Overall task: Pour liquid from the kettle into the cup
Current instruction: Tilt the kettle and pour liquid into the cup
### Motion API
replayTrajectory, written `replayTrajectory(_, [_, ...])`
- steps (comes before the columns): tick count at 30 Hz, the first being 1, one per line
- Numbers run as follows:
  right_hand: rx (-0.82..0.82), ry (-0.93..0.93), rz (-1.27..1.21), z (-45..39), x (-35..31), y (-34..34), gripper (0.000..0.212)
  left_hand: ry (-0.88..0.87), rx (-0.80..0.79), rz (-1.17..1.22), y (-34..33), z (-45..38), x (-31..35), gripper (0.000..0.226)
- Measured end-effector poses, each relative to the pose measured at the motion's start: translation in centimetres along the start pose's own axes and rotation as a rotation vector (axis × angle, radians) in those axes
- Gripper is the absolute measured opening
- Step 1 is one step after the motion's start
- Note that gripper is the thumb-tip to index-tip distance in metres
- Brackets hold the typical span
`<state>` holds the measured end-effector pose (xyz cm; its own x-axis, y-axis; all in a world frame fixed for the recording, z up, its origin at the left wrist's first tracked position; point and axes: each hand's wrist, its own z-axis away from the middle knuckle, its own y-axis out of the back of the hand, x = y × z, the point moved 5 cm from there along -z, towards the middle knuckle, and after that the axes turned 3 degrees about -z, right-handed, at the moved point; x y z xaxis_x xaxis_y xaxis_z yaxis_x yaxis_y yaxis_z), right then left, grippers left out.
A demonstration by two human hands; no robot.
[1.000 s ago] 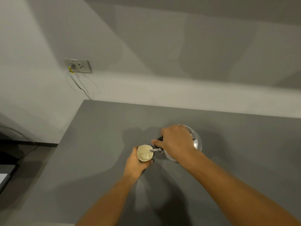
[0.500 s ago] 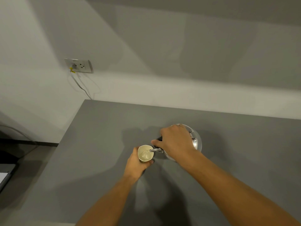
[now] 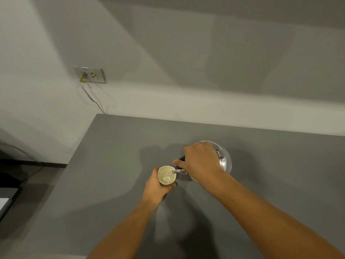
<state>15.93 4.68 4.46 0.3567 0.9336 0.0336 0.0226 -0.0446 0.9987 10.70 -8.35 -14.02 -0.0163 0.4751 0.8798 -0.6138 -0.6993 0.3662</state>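
Head view is showing both forearms reaching forward over the grey desk [image 3: 112, 165]. Nearest, the left hand [image 3: 155, 189] is wrapping the cup [image 3: 166, 175] from its near and left side, with the fingers [image 3: 172, 185] closed around the wall below the rim. The cup is looking like thin paper, so it is judged to be light and easily crushed; a low, gentle grasp is keeping the rim round and the base steady. Whether the base is resting on the desk cannot be told.

Just beyond those fingers, the spout [image 3: 179, 171] is reaching over the right edge of the cup mouth, and a thin stream is entering the pale liquid [image 3: 166, 178] inside. The level is appearing to sit well below the rim.

Further right, the right hand [image 3: 200, 163] is closing over the dark handle [image 3: 180, 159] of the kettle [image 3: 225, 160], tilting the body toward the cup. The kettle is polished metal, rigid and smooth, probably heavy while filled and possibly hot, so the insulated handle is the correct point to hold. A slow tilt is advisable, since a surge could overshoot the narrow cup.

Farthest, a wall outlet [image 3: 90, 75] with a cable [image 3: 93, 100] is sitting beyond the desk.
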Motion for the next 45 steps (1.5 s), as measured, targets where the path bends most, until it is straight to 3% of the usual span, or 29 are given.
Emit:
replayTrajectory(34, [-0.031, 0.045, 0.07, -0.1, -0.5, -0.3, 0.047, -0.012, 0.015, -0.053, -0.2, -0.5, -0.8, 0.059])
replayTrajectory(45, [-0.036, -0.101, -0.129, 0.3, 1.5, 0.3, 0.041, -0.018, 0.012, -0.036, 0.0, -0.7, -1.1, 0.056])
